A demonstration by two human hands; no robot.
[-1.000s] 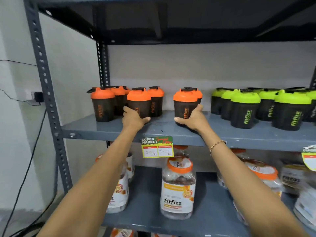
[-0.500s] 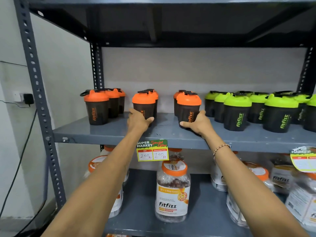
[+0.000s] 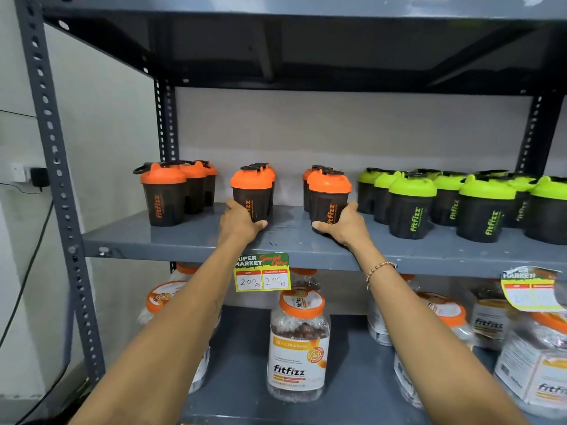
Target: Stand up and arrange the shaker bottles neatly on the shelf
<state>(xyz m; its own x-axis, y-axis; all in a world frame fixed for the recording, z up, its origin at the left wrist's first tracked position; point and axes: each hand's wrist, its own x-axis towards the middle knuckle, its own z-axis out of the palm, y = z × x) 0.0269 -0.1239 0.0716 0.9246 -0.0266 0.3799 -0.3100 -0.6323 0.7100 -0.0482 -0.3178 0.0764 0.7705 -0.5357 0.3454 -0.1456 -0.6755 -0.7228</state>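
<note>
Dark shaker bottles stand upright in rows on the grey shelf [image 3: 190,240]. Orange-lidded ones form three front-to-back rows on the left half; green-lidded ones [image 3: 411,207] fill the right half. My left hand [image 3: 239,223] grips the base of the front bottle of the middle orange row [image 3: 251,194]. My right hand [image 3: 343,225] grips the base of the front bottle of the right orange row [image 3: 329,194]. The left orange row [image 3: 164,194] stands untouched near the shelf post.
A price tag [image 3: 262,273] hangs from the shelf's front edge, another tag [image 3: 532,289] at the right. Clear jars with orange lids [image 3: 299,345] fill the shelf below. The upright post [image 3: 58,191] stands at left, with a wall socket and cable beyond it.
Both hands have slid their orange bottles into line with the rows behind them, so the lids now stack up front to back. The view has shifted slightly right.
</note>
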